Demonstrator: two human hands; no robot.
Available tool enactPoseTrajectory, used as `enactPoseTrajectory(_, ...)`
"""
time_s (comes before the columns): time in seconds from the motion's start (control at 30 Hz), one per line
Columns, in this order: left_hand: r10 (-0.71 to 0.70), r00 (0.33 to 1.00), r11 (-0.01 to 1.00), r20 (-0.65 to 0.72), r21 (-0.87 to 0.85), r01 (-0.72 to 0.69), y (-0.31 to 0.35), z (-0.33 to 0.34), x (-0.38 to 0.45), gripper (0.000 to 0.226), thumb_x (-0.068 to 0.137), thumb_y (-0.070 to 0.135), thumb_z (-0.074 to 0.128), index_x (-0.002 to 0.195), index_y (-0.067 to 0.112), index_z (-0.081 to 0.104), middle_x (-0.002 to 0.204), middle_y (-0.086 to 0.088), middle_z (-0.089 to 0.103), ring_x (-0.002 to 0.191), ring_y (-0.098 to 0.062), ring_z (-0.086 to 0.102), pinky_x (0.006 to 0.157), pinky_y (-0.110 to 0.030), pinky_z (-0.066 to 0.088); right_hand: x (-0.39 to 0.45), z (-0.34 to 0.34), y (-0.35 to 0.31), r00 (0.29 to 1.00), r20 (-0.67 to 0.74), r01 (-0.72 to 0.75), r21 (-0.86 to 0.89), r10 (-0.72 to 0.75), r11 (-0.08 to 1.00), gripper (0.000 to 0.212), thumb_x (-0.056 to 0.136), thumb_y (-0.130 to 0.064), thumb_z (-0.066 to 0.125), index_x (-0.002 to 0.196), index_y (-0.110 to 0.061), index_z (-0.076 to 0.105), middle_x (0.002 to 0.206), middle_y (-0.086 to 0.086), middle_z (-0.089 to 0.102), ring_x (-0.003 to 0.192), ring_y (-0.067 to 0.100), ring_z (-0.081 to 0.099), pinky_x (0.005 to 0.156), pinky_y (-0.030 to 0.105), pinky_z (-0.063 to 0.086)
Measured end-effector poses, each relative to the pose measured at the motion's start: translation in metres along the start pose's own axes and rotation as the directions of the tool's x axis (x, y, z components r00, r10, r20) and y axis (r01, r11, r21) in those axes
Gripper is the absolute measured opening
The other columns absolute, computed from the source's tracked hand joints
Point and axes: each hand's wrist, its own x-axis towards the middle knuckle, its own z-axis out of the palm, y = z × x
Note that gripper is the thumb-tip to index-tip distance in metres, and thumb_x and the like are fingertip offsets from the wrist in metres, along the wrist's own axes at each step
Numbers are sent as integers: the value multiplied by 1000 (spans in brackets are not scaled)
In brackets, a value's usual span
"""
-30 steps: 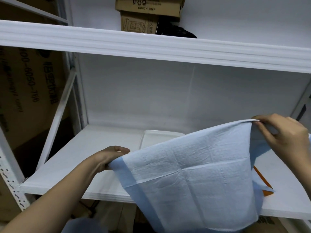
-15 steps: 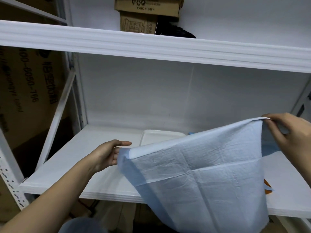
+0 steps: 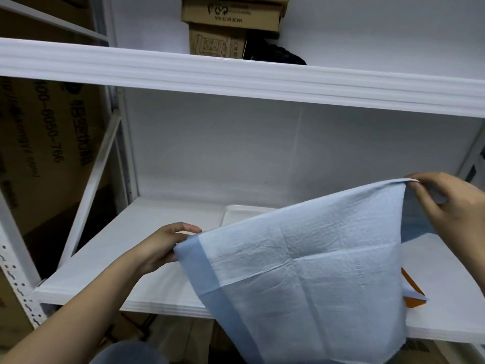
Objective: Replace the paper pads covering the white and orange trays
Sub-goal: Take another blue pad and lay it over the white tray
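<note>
One pale-blue paper pad [image 3: 301, 271], creased, darker border, hanging unfolded.

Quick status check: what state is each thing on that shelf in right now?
Light blue paper pad: unfolded, held up by two corners.
Left hand: pinches pad's left corner.
Right hand: pinches pad's right corner.
White plastic tray: uncovered, partly hidden.
Orange tray: mostly hidden.

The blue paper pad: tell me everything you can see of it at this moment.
The blue paper pad is a pale blue, quilted sheet with fold creases and a darker blue border down its left edge. It looks like soft, absorbent paper. It is unfolded and held up in front of the lower shelf; its bottom hangs below the shelf edge. The left hand grips its left corner, the right hand pinches the higher right corner. It hides most of both trays.
</note>
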Motion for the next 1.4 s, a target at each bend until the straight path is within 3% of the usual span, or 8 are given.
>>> enactPoseTrajectory(0.17,165,981,985,106,-75,-158,-2,-2,-8,50,95,-6,38,119,31,61,106,9,70,88,-16,66,73,-23,57,9,2,3,998,-28,-62,40,63,997,36,95,-36,45,100,-10,69,96,11,71,87,30,65,70,19,40)
enactPoseTrajectory(0.27,348,937,920,5,193,-342,-2,-4,-5,53,87,-10,55,105,37,69,110,16,70,86,-8,68,72,-24,54,21,4,2,994,-37,-96,84,100,992,34,92,-35,48,97,-9,69,94,11,72,86,32,66,72,9,36)
enactPoseTrajectory(0.47,688,681,703,-251,464,-539,12,8,0,24,80,-5,67,76,19,65,87,6,63,76,-3,57,63,-13,44,48,15,-7,975,25,-220,181,219,959,18,92,-23,61,97,-8,68,97,13,71,93,35,63,77,37,44)
enactPoseTrajectory(0.63,536,803,808,-262,-115,-577,31,5,-2,29,88,-7,57,69,12,45,82,-2,64,73,-10,60,66,-18,49,66,22,0,941,138,-334,252,308,908,17,93,-24,58,97,-11,68,100,9,70,101,29,60,81,33,41)
enactPoseTrajectory(0.73,505,842,796,-191,-273,-540,37,-1,-4,28,89,-5,56,72,15,46,72,-1,63,58,-10,56,57,-17,50,79,22,0,940,169,-335,301,296,893,16,91,-18,60,98,-7,69,102,11,70,99,23,60,83,28,38)
enactPoseTrajectory(0.9,513,826,833,-235,-97,-545,38,-9,-5,14,72,10,59,80,18,67,82,-3,63,71,-12,58,66,-18,53,90,26,0,937,217,-330,289,275,899,16,91,-24,61,96,-12,69,98,7,71,95,22,61,82,32,42)
enactPoseTrajectory(1.27,503,817,797,-281,-215,-564,39,-9,-9,23,91,-5,53,79,15,49,67,0,59,61,-10,56,65,-21,55,87,27,-3,926,216,-358,238,310,903,18,91,-25,59,99,-12,70,102,9,71,101,27,61,83,36,43)
enactPoseTrajectory(1.4,622,738,783,-262,219,-582,38,-8,-8,28,84,-10,60,91,17,65,78,1,62,67,-9,59,70,-17,52,87,28,-1,917,221,-381,235,333,894,19,91,-26,59,100,-13,70,103,9,70,102,28,61,85,37,44)
